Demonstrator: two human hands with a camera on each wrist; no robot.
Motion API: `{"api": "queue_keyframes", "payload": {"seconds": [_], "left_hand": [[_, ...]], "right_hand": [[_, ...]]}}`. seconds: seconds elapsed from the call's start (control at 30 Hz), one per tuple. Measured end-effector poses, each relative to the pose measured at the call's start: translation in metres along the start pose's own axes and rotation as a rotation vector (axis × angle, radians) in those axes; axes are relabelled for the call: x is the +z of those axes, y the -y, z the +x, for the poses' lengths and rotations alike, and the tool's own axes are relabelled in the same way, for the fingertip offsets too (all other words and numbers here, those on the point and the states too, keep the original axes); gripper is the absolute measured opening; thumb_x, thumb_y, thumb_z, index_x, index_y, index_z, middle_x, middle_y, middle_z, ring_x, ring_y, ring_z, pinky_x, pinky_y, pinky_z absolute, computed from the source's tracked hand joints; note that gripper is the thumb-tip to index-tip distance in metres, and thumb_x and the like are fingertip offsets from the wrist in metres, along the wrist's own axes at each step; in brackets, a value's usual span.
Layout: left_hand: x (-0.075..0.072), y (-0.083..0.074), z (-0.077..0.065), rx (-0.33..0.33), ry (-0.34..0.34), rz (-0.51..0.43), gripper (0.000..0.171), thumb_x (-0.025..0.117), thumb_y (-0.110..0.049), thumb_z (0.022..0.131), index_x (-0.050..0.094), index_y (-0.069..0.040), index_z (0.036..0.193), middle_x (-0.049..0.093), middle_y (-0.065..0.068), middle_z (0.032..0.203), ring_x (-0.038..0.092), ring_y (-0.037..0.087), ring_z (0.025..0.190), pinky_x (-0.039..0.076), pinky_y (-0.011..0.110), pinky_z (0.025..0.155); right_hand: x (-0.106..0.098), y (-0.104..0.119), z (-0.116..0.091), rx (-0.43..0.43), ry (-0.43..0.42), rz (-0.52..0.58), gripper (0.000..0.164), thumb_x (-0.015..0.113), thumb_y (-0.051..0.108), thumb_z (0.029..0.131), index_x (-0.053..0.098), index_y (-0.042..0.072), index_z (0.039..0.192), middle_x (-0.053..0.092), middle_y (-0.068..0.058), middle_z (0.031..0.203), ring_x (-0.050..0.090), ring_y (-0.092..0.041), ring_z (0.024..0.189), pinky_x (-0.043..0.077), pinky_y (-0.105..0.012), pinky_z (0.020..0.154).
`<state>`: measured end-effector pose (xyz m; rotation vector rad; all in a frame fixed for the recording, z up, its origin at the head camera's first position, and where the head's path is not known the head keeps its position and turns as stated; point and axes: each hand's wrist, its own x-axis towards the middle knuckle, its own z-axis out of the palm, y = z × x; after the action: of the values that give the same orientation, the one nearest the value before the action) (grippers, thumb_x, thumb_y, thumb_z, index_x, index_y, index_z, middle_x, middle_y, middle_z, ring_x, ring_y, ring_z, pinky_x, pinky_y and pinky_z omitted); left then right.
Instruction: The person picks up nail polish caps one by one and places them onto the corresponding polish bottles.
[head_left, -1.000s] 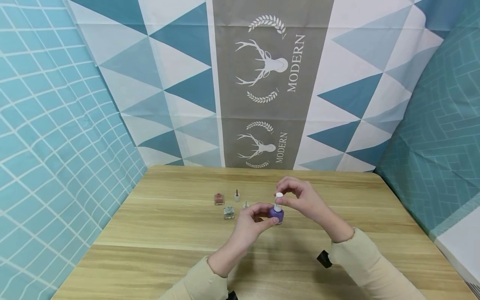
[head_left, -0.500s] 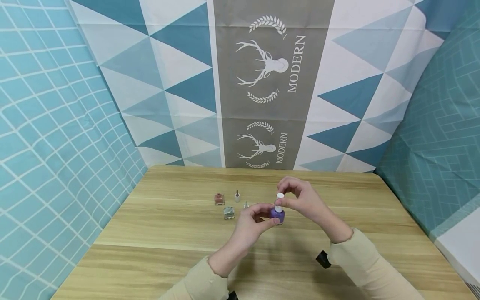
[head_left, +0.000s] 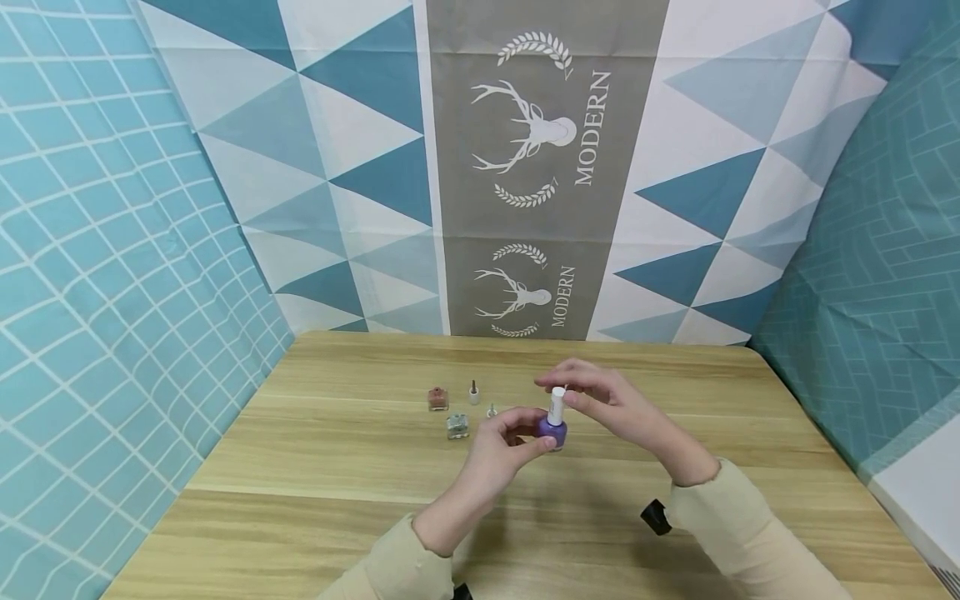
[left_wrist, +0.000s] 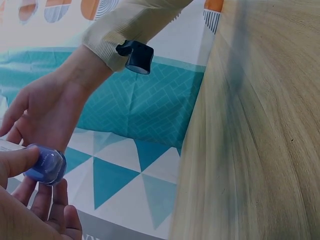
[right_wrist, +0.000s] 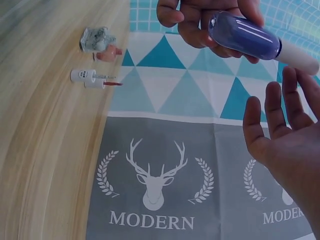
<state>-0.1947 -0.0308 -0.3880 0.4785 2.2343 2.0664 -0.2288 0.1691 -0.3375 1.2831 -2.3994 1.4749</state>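
A nail polish bottle [head_left: 552, 429] of purple polish with a tall white cap [head_left: 557, 405] is raised over the wooden table. My left hand [head_left: 497, 450] grips its glass body between thumb and fingers; the left wrist view shows the thumb on the purple glass [left_wrist: 49, 166]. The cap is on the bottle. Close around the cap is my right hand [head_left: 611, 404], its fingers loosened and fairly straight. In the right wrist view those fingertips [right_wrist: 289, 75] lie at the cap's side; whether they touch it is hard to tell.
On the table [head_left: 337, 467], left of the hands, stand an uncapped pinkish-brown polish bottle [head_left: 438, 399] and a clear glittery one [head_left: 457, 427]. Two white caps stand brush-up nearby: one with a dark brush [head_left: 474, 392], another [head_left: 492, 411] beside my left hand. Patterned cloth hangs behind.
The right hand pinched the white cap earlier; now its fingers have spread and straightened, and the hand has shifted slightly. The left hand keeps hold of the bottle nearly unmoved.
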Motion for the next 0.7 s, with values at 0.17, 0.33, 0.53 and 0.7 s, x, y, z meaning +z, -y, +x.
{"api": "queue_keyframes", "payload": {"seconds": [0.17, 0.33, 0.53, 0.7], "left_hand": [[-0.0002, -0.0001, -0.0005, 0.007, 0.004, -0.002, 0.032, 0.074, -0.017, 0.082, 0.067, -0.008, 0.112, 0.067, 0.007, 0.105, 0.059, 0.014, 0.094, 0.047, 0.025, 0.074], [-0.0003, -0.001, -0.0011, 0.006, 0.005, 0.002, 0.032, 0.074, -0.017, 0.082, 0.067, -0.009, 0.112, 0.067, 0.008, 0.104, 0.058, 0.015, 0.093, 0.047, 0.024, 0.073], [0.0001, -0.0003, 0.0001, -0.013, 0.003, 0.024, 0.03, 0.074, -0.021, 0.082, 0.068, -0.012, 0.11, 0.067, 0.005, 0.102, 0.058, 0.013, 0.092, 0.047, 0.025, 0.074], [0.0002, -0.0005, 0.0003, -0.024, 0.004, 0.021, 0.029, 0.074, -0.022, 0.082, 0.069, -0.013, 0.109, 0.067, 0.004, 0.102, 0.058, 0.015, 0.092, 0.046, 0.027, 0.075]], "right_hand": [[-0.0018, -0.0002, -0.0006, -0.008, 0.02, -0.002, 0.028, 0.048, 0.003, 0.096, 0.064, 0.008, 0.119, 0.06, -0.003, 0.117, 0.053, -0.016, 0.109, 0.047, -0.031, 0.09], [-0.0014, -0.0009, -0.0012, -0.005, 0.011, 0.006, 0.026, 0.049, 0.002, 0.096, 0.066, 0.012, 0.113, 0.061, -0.001, 0.112, 0.055, -0.015, 0.104, 0.048, -0.031, 0.087], [-0.0003, -0.0016, -0.002, -0.006, -0.029, -0.011, 0.024, 0.052, 0.002, 0.095, 0.066, 0.013, 0.111, 0.062, -0.003, 0.108, 0.057, -0.016, 0.098, 0.049, -0.031, 0.081], [0.0005, 0.0, -0.0024, 0.022, -0.064, -0.027, 0.022, 0.056, 0.005, 0.093, 0.068, 0.015, 0.109, 0.062, 0.0, 0.106, 0.056, -0.015, 0.098, 0.047, -0.032, 0.08]]}}
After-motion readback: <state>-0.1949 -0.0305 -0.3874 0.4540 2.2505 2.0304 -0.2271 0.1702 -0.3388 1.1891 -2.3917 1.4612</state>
